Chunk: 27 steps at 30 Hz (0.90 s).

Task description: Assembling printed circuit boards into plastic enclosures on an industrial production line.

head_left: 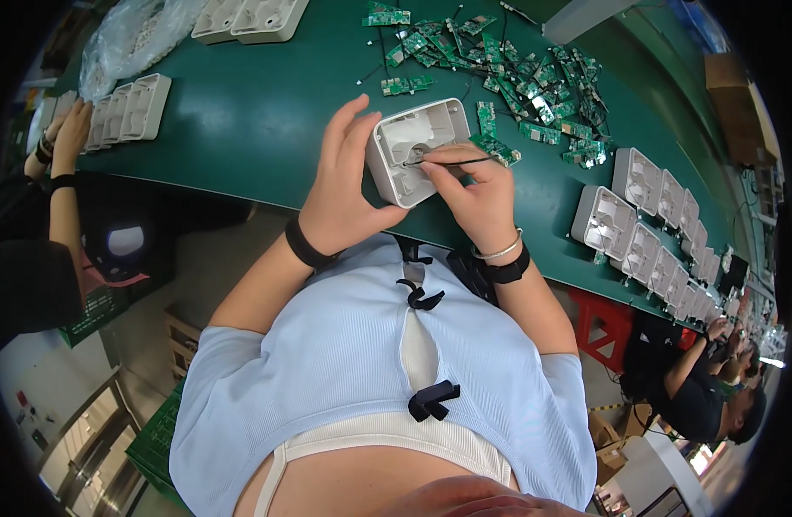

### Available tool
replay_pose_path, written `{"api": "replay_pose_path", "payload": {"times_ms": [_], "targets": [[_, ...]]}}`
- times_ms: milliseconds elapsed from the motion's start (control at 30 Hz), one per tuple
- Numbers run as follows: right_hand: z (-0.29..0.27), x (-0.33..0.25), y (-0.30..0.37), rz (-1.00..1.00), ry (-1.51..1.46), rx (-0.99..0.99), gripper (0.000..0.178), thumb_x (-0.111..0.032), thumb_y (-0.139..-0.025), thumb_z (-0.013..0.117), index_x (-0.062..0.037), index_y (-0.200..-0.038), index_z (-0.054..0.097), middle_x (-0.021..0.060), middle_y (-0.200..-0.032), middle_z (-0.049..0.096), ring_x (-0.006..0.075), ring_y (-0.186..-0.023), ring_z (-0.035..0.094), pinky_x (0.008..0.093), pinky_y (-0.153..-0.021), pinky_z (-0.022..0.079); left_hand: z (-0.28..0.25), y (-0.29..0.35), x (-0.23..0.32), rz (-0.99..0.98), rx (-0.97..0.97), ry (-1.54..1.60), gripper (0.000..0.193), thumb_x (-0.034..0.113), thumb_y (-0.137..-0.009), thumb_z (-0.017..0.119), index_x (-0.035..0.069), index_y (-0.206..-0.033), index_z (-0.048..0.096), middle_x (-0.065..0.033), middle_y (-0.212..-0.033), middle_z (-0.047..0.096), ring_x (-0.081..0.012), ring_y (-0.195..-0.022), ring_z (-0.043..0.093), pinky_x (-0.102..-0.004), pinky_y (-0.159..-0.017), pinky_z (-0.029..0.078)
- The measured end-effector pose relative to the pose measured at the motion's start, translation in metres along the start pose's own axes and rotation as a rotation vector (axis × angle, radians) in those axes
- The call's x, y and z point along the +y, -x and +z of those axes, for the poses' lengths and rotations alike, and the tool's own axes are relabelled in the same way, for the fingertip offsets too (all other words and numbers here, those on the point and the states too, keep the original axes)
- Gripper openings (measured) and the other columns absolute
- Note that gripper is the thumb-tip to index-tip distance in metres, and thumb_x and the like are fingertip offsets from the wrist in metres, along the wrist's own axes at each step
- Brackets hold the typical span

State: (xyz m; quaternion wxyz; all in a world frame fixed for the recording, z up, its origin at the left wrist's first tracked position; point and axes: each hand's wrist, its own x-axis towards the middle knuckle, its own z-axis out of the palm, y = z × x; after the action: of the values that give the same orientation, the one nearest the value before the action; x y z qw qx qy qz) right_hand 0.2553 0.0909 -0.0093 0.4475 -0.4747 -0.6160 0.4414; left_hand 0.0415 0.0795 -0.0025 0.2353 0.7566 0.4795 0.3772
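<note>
My left hand (340,177) grips a white plastic housing (381,170) by its left side, thumb at the near edge, and tilts its open face toward me above the table's near edge. Inside the housing are moulded walls and a rounded recess. My right hand (479,196) pinches a thin black cable (461,162) between thumb and forefinger, its tip inside the housing. Toward the right the cable runs to a small green circuit board (497,150) beside my fingers. Exactly where the cable's end sits is hidden by my fingertips.
A heap of green circuit boards (534,90) with black cables lies on the green table (267,112) at the far right. Rows of white housings (607,220) stand at right, others (142,108) at left beside a plastic bag (142,39). Co-workers' hands (68,138) are at the left.
</note>
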Motion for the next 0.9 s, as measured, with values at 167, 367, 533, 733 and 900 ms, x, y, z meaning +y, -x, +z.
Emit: {"api": "replay_pose_path", "payload": {"times_ms": [167, 367, 533, 733, 900], "targets": [[-0.001, 0.005, -0.002, -0.119, 0.061, -0.01, 0.014, 0.003, -0.086, 0.079, 0.0004, -0.099, 0.08, 0.0102, -0.101, 0.077, 0.0186, -0.088, 0.073, 0.0269, -0.074, 0.058, 0.005, -0.001, 0.002, 0.033, 0.029, 0.012, 0.101, 0.013, -0.064, 0.09, 0.001, -0.15, 0.039, -0.0252, -0.16, 0.029, -0.0444, -0.143, 0.042, -0.0481, -0.115, 0.045], [0.003, 0.004, 0.001, -0.192, 0.189, 0.0, 0.015, 0.005, -0.083, 0.079, -0.001, -0.096, 0.08, 0.0115, -0.097, 0.078, 0.0219, -0.087, 0.074, 0.0297, -0.073, 0.058, 0.013, 0.0, 0.001, -0.05, 0.024, 0.231, 0.098, 0.011, -0.067, 0.088, 0.004, -0.152, 0.039, -0.0223, -0.159, 0.034, -0.0404, -0.143, 0.045, -0.0457, -0.11, 0.051], [-0.013, -0.002, -0.003, -0.259, 0.391, -0.07, 0.012, 0.003, -0.084, 0.079, -0.0025, -0.094, 0.079, 0.0115, -0.097, 0.077, 0.0242, -0.087, 0.072, 0.0326, -0.075, 0.056, 0.005, -0.002, -0.003, -0.127, -0.092, 0.33, 0.11, 0.003, -0.07, 0.089, 0.007, -0.161, 0.027, -0.0166, -0.164, 0.029, -0.0304, -0.146, 0.047, -0.0431, -0.109, 0.054], [-0.034, 0.0, 0.009, -0.112, 0.407, 0.206, 0.021, 0.001, -0.082, 0.081, -0.0042, -0.102, 0.076, 0.0099, -0.102, 0.074, 0.0271, -0.089, 0.068, 0.0342, -0.079, 0.055, 0.0, -0.001, -0.012, -0.185, -0.083, 0.398, 0.104, 0.009, -0.07, 0.092, 0.006, -0.157, 0.035, -0.0192, -0.16, 0.037, -0.0338, -0.143, 0.05, -0.0404, -0.104, 0.058], [-0.046, 0.008, -0.009, -0.328, 0.556, 0.14, 0.027, 0.0, -0.08, 0.082, -0.0048, -0.105, 0.074, 0.0085, -0.103, 0.073, 0.0267, -0.093, 0.067, 0.0353, -0.081, 0.054, -0.004, -0.003, -0.013, -0.185, -0.109, 0.416, 0.104, 0.009, -0.069, 0.092, 0.004, -0.156, 0.035, -0.0196, -0.158, 0.039, -0.0334, -0.142, 0.05, -0.0408, -0.107, 0.055]]}}
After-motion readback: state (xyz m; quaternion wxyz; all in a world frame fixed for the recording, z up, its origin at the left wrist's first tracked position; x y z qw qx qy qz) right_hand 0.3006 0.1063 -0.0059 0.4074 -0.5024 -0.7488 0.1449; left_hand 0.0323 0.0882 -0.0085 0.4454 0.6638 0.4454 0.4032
